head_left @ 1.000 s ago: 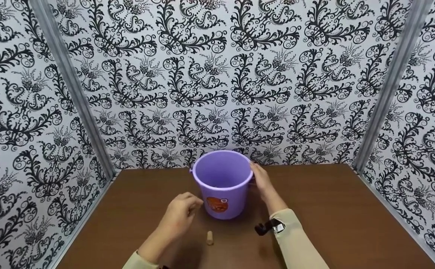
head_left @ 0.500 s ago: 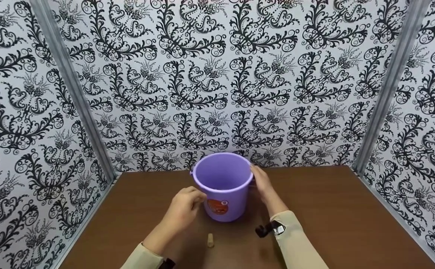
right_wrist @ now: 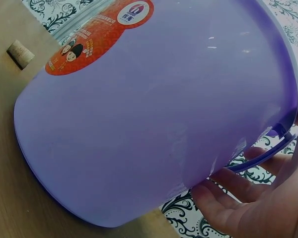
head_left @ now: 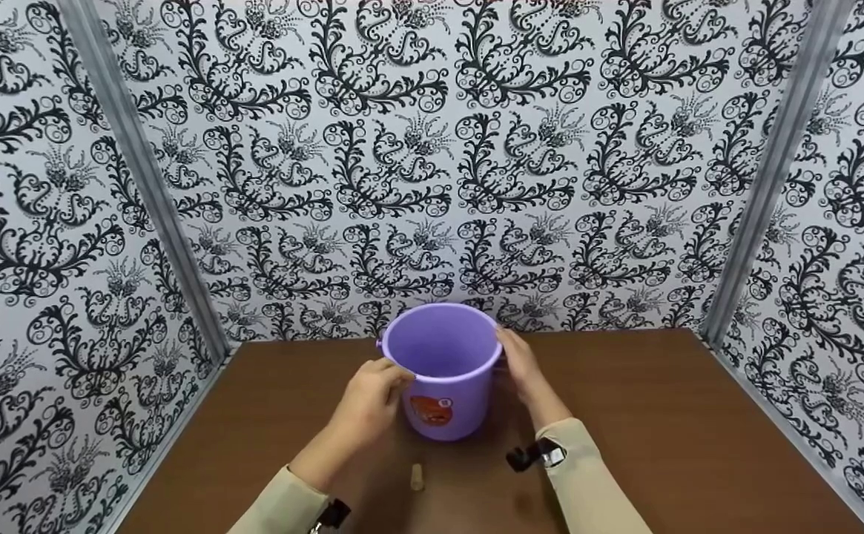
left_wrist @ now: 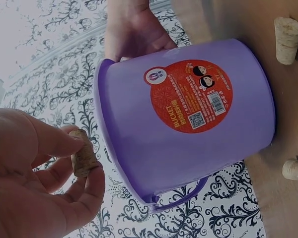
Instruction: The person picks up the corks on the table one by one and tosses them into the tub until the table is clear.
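A purple bucket point(head_left: 465, 404) with a red label stands upright on the table, mouth up. My left hand point(head_left: 371, 393) is at its near left rim. In the left wrist view this hand pinches a cork point(left_wrist: 84, 154) between thumb and fingertips, just outside the rim; the head view hides that cork. My right hand point(head_left: 522, 363) holds the bucket's right side near the rim. The right wrist view shows its bent fingers point(right_wrist: 213, 201) against the outer wall, around the bucket's handle point(right_wrist: 260, 157). The bucket's bottom inside is not clearly seen.
One loose cork point(head_left: 417, 477) stands on the brown table point(head_left: 647, 445) in front of the bucket. Another cork point(left_wrist: 295, 169) shows in the left wrist view, left of the bucket. Patterned walls point(head_left: 432, 163) close off the back and both sides.
My left hand has risen and moved slightly right and forward, from beside the bucket's wall to its rim. The right hand keeps its place on the bucket.
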The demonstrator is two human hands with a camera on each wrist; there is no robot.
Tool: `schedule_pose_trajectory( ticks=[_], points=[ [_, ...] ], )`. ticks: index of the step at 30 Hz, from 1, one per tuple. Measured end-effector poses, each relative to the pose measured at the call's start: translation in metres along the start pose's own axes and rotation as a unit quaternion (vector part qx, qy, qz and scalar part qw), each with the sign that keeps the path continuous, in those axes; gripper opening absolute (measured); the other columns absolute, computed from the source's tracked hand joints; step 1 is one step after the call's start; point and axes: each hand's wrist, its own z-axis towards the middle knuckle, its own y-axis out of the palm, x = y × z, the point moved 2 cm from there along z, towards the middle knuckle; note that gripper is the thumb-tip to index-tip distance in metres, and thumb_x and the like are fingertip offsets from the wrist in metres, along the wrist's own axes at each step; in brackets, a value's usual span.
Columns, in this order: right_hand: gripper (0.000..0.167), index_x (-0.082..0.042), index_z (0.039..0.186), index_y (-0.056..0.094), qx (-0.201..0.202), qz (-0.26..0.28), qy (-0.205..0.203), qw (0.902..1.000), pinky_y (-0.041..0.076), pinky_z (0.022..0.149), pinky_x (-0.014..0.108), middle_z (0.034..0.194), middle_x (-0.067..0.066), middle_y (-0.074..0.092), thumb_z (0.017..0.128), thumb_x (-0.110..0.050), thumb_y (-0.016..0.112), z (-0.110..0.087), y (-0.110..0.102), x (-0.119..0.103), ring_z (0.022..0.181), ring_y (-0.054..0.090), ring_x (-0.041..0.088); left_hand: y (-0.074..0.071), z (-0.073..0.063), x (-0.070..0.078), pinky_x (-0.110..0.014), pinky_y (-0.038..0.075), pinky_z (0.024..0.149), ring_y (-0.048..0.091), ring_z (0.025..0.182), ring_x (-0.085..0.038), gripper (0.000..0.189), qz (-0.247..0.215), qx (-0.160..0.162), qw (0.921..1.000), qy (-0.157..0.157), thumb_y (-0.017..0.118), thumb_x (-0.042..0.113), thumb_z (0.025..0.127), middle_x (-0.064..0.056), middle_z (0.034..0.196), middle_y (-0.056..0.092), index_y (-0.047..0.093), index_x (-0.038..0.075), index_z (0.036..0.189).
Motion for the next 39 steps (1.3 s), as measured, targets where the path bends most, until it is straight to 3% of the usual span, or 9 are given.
schedule_pose_trajectory(
  ticks=[4,6,8,13,15,24,29,34,39],
  points=[
    [0.043,0.013,0.135,0.057,-0.008,0.027,0.013,0.9995,0.054,0.091,0.033,0.121,0.034,0.064,0.113,-0.022,0.043,0.001,0.000,0.003,0.103,0.067,0.030,-0.001,0.004,0.001,-0.041,0.059,0.087,0.067,0.095,-0.026,0.017,-0.001,0.009,1.0000,0.001,0.072,-0.005,0.091,-0.008,0.104,0.077,0.080,0.006,0.100],
    [0.040,0.011,0.131,0.059,-0.015,0.046,0.019,0.9987,0.056,0.082,0.032,0.113,0.026,0.066,0.113,-0.021,0.043,0.001,0.000,0.003,0.093,0.066,0.020,-0.001,0.006,0.002,-0.041,0.059,0.087,0.067,0.096,-0.026,0.017,0.000,0.010,0.9999,0.000,0.071,-0.005,0.091,-0.008,0.104,0.077,0.080,0.006,0.101],
    [0.039,0.011,0.129,0.059,-0.016,0.050,0.020,0.9984,0.056,0.080,0.031,0.110,0.024,0.066,0.113,-0.021,0.044,0.000,0.000,0.003,0.089,0.065,0.017,-0.001,0.009,0.002,-0.041,0.059,0.088,0.067,0.096,-0.026,0.018,0.001,0.011,0.9999,-0.001,0.071,-0.005,0.091,-0.008,0.104,0.077,0.080,0.006,0.101],
    [0.043,0.015,0.135,0.053,-0.015,0.042,0.025,0.9987,0.056,0.078,0.030,0.124,0.040,0.058,0.113,-0.021,0.043,0.008,-0.002,0.012,0.100,0.066,0.030,-0.001,0.017,0.002,-0.043,0.058,0.089,0.067,0.096,-0.028,0.018,-0.001,0.014,0.9999,0.004,0.072,-0.006,0.090,-0.009,0.102,0.077,0.080,0.005,0.101],
    [0.044,0.015,0.135,0.053,-0.009,0.040,0.029,0.9987,0.056,0.078,0.030,0.125,0.040,0.058,0.113,-0.022,0.043,0.015,-0.002,0.021,0.102,0.065,0.032,-0.001,0.022,0.002,-0.042,0.058,0.089,0.066,0.095,-0.027,0.018,0.000,0.013,0.9999,0.005,0.072,-0.006,0.089,-0.009,0.102,0.077,0.080,0.005,0.101],
    [0.042,0.008,0.127,0.062,0.026,0.019,0.013,0.9994,0.054,0.080,0.031,0.110,0.022,0.068,0.112,-0.028,0.048,0.027,-0.002,0.037,0.097,0.064,0.025,-0.001,0.036,0.000,-0.041,0.059,0.092,0.065,0.099,-0.027,0.017,-0.009,-0.026,0.9994,-0.021,0.073,-0.001,0.092,-0.008,0.106,0.077,0.080,0.005,0.106],
    [0.045,0.009,0.129,0.062,0.024,0.006,-0.003,0.9997,0.052,0.088,0.033,0.117,0.028,0.066,0.112,-0.029,0.046,0.027,-0.002,0.036,0.106,0.064,0.031,0.002,0.044,-0.001,-0.043,0.059,0.094,0.066,0.101,-0.029,0.016,-0.009,-0.030,0.9994,-0.017,0.072,-0.002,0.092,-0.010,0.106,0.077,0.079,0.004,0.105],
    [0.049,0.009,0.140,0.059,0.017,-0.007,-0.018,0.9997,0.042,0.110,0.039,0.134,0.032,0.063,0.113,-0.028,0.042,0.028,-0.002,0.036,0.129,0.057,0.040,0.008,0.054,-0.006,-0.047,0.058,0.096,0.067,0.102,-0.032,0.021,-0.020,-0.037,0.9990,-0.016,0.070,-0.007,0.089,-0.010,0.105,0.077,0.080,0.004,0.104],
    [0.049,0.014,0.141,0.056,0.007,-0.007,-0.015,0.9998,0.040,0.112,0.041,0.137,0.038,0.059,0.115,-0.024,0.039,0.026,-0.002,0.035,0.133,0.053,0.047,0.016,0.061,-0.011,-0.044,0.060,0.099,0.070,0.104,-0.030,0.030,-0.043,-0.084,0.9952,-0.028,0.064,-0.013,0.089,-0.010,0.108,0.076,0.079,0.003,0.108]
  ],
)
